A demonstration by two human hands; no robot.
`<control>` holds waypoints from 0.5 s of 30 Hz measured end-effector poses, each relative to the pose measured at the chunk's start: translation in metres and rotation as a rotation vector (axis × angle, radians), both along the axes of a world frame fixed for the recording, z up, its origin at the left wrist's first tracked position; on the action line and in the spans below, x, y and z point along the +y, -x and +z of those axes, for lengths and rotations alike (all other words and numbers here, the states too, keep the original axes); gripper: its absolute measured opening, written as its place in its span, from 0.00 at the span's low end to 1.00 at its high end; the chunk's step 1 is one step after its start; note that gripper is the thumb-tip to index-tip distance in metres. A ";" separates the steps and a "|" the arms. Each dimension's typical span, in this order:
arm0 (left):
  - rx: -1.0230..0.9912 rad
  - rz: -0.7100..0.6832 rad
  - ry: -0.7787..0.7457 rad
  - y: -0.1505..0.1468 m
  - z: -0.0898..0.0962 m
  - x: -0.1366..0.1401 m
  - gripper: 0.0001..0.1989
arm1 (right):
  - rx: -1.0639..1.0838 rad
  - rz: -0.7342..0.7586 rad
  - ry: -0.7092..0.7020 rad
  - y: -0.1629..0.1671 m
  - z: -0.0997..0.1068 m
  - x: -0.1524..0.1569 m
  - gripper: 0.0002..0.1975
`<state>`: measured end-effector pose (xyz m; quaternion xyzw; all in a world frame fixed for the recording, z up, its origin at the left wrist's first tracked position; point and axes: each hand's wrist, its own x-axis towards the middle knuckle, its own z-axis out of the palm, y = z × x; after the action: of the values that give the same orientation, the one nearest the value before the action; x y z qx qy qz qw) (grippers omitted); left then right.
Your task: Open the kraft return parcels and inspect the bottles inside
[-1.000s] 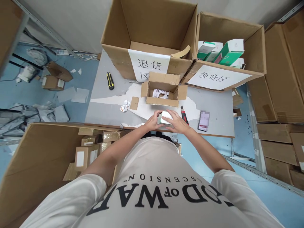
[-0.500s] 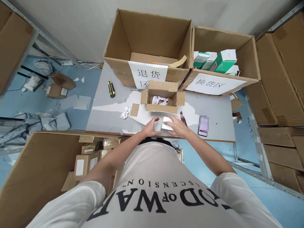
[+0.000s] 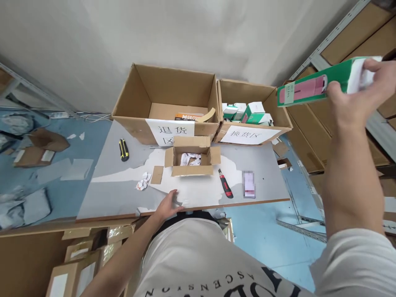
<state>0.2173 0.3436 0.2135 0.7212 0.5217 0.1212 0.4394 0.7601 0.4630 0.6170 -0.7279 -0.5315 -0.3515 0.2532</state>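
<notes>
My right hand (image 3: 359, 97) is raised at the upper right. It grips one end of a long green and white product box (image 3: 337, 76) with a pink item pictured on its side. My left hand (image 3: 168, 205) rests at the table's front edge, fingers apart, holding nothing. Beyond it on the table stands a small open cardboard carton (image 3: 192, 170) with crumpled paper (image 3: 186, 158) inside. A red and black utility knife (image 3: 226, 185) lies in front of the carton's right side. To the left are a flat cardboard piece (image 3: 157, 175) and a crumpled paper ball (image 3: 143, 181).
Two large labelled boxes stand at the back: the left box (image 3: 130, 128), and the right box (image 3: 283, 131) holding several green-white boxes. A phone (image 3: 249, 184) and a yellow-black cutter (image 3: 123, 150) lie on the table. Shelving (image 3: 324, 45) rises at right.
My right hand has lifted the green and white box off the table, up and far to the right. My left hand stays by the table edge. The view has tilted upward.
</notes>
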 end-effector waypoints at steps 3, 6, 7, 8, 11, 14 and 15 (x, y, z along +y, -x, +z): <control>0.037 0.069 0.017 0.004 0.005 -0.006 0.37 | 0.128 -0.202 0.072 -0.045 -0.029 0.063 0.41; 0.057 0.152 0.031 0.004 0.016 -0.015 0.33 | 0.306 -0.237 0.036 -0.067 -0.086 0.112 0.29; 0.059 0.179 0.033 0.004 0.020 -0.018 0.32 | 0.353 -0.252 0.007 -0.070 -0.106 0.123 0.27; 0.062 0.201 0.037 0.004 0.023 -0.022 0.31 | 0.401 -0.274 -0.021 -0.072 -0.126 0.132 0.26; 0.083 0.277 0.059 0.005 0.029 -0.035 0.30 | 0.532 -0.306 -0.014 -0.076 -0.174 0.153 0.25; 0.103 0.350 0.102 0.005 0.029 -0.047 0.30 | 0.627 -0.264 0.124 -0.083 -0.203 0.173 0.26; 0.107 0.364 0.119 0.004 0.028 -0.050 0.30 | 0.641 -0.242 0.192 -0.085 -0.208 0.180 0.26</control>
<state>0.2130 0.2937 0.2419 0.5933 0.6722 0.1292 0.4237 0.8455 0.6435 0.4086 -0.8794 -0.3656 -0.0811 0.2939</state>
